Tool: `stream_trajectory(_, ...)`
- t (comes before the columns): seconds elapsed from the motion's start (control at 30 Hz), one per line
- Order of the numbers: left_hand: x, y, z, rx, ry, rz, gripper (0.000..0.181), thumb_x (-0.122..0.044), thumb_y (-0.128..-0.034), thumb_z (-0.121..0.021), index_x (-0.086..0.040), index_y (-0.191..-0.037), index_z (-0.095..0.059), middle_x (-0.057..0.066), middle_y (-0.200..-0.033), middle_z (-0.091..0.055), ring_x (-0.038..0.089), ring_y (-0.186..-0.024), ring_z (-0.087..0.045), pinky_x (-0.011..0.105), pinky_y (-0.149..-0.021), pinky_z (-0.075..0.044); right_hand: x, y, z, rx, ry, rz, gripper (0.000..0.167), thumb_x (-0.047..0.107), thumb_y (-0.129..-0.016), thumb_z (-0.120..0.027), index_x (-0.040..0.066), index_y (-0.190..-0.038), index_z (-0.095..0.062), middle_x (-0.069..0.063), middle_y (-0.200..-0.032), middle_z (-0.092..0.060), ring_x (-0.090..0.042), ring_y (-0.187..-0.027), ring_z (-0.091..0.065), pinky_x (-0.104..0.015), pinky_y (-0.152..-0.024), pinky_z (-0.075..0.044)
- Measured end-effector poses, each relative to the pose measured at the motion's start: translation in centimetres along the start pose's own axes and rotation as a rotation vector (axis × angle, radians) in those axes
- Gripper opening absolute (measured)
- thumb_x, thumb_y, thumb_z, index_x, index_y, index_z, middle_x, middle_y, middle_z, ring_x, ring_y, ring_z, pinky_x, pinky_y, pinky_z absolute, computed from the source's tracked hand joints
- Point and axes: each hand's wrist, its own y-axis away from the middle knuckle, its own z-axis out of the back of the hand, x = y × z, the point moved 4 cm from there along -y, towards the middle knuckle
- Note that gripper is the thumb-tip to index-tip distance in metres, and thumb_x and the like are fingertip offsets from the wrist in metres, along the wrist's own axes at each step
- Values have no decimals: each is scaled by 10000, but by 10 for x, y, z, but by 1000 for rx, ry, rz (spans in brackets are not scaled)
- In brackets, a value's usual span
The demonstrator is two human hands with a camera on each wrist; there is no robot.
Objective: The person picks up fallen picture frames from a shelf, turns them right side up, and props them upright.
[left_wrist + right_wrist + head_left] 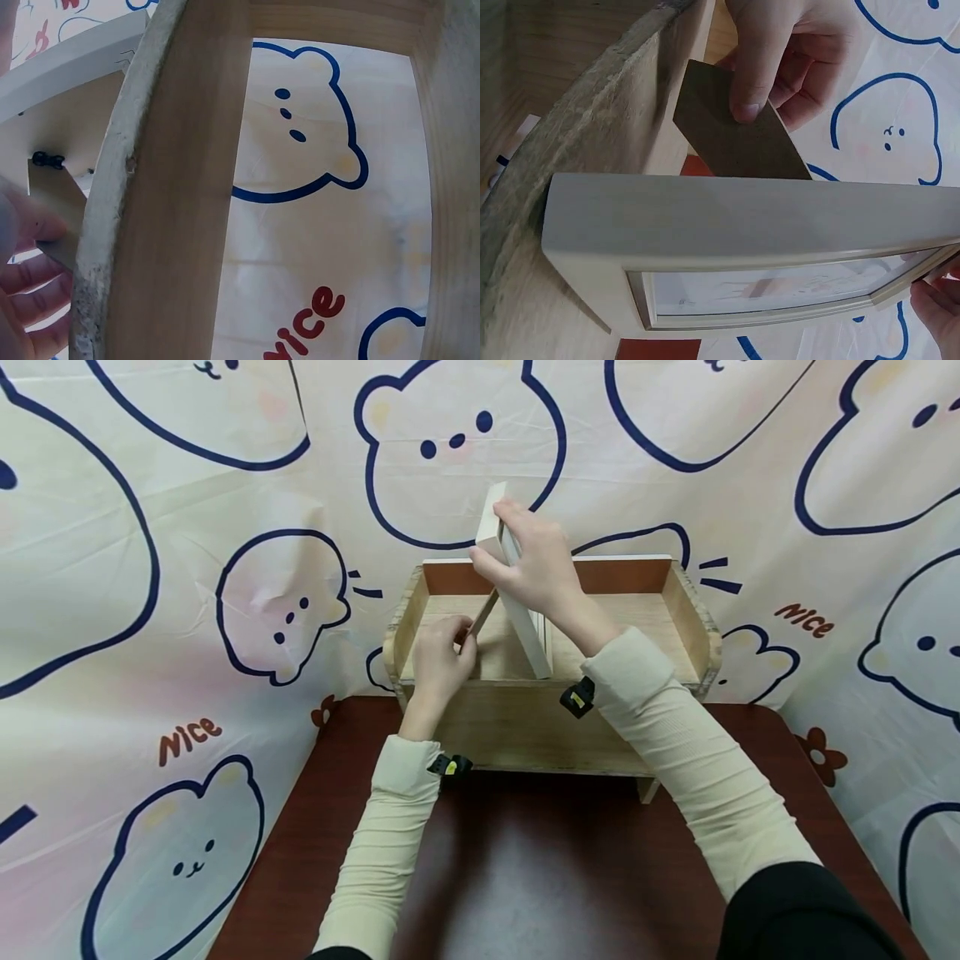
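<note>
A white picture frame [705,214] with a clear front pane stands tilted on the wooden shelf unit [555,731]. My right hand [542,560] grips the frame near its top, thumb on one side and fingers on the other. A brown stand leg [735,127] angles out from the frame's back. Between thumb and fingers, my left hand [444,660] pinches that leg. In the left wrist view, a small black fitting [48,160] shows on the back where the leg meets it. The shelf's side panel partly blocks that view.
The shelf unit has raised side panels [693,622] and a reddish-brown strip [622,577] at the back. It stands on a dark red-brown table [345,752]. A cartoon-print cloth [247,502] hangs behind and at both sides.
</note>
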Motion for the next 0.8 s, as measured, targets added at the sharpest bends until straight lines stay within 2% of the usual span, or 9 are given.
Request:
stream_trajectory(0.4,3,6,0,21,14,28,117,6,-790,-609,42,-896,-645,141,-755,-652,241,-679,-605,343,-615,-483,4,-5,-7,34,17,29,558,356,-814,-604,-28,-1215,-542,-165,-1269,-517,-241,-1203,-452,-278,-993,-335)
stream_trajectory(0.57,1,6,1,17,7,37,195,-27,-794,-617,41,-977,-619,148,-801,-648,255,-718,-607,367,-641,-473,0,-9,-5,60,2,64,593,377,-802,-649,-32,-1218,-543,-164,-1285,-504,-217,-1233,-418,-251,-1012,-296)
stream_trajectory(0.67,-4,6,3,-32,33,16,268,-62,-804,-612,48,-1047,-584,163,-840,-634,273,-761,-598,388,-664,-460,-5,-12,-2,73,-33,44,528,352,-830,-621,-12,-1207,-564,-148,-1293,-502,-190,-1241,-406,-250,-1011,-290)
stream_trajectory(0.8,-15,2,10,-123,130,-15,329,-96,-824,-593,61,-1109,-545,173,-867,-619,275,-797,-593,383,-669,-472,-13,-21,2,84,-118,-20,378,285,-882,-530,19,-1136,-622,-106,-1245,-552,-157,-1159,-480,-285,-934,-383)
